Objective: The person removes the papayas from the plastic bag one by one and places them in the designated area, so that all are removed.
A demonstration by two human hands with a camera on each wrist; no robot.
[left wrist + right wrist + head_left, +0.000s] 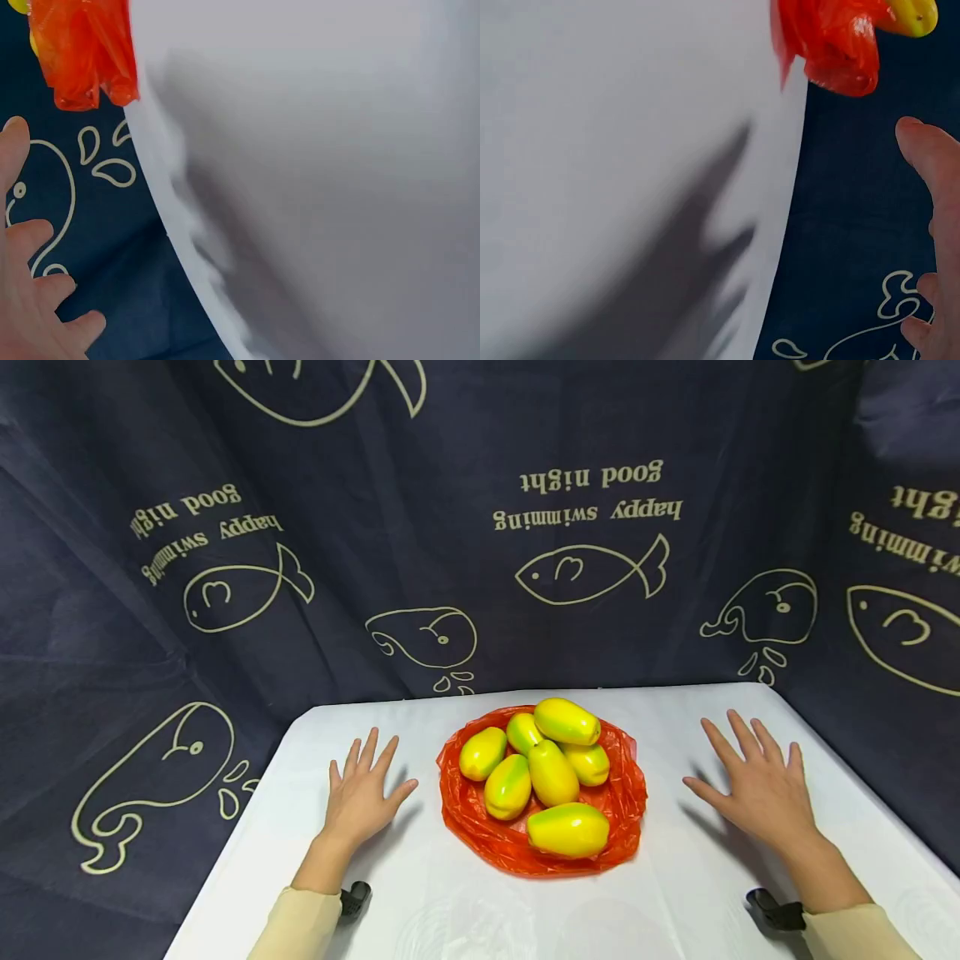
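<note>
Several yellow-green papayas lie in an opened red plastic bag whose rim is spread round them on the white table. One papaya rests on top of others at the back, and another papaya lies at the front edge. To the left of the bag, my left hand is held with fingers spread, touching nothing. My right hand is to the right of the bag, fingers also spread and holding nothing. In the right wrist view, part of the red bag and a papaya show beyond the thumb.
The white table has its back edge against a dark blue cloth printed with fish and whales. Black wrist straps show at both sleeves. Shadows of the hands fall on the tabletop.
</note>
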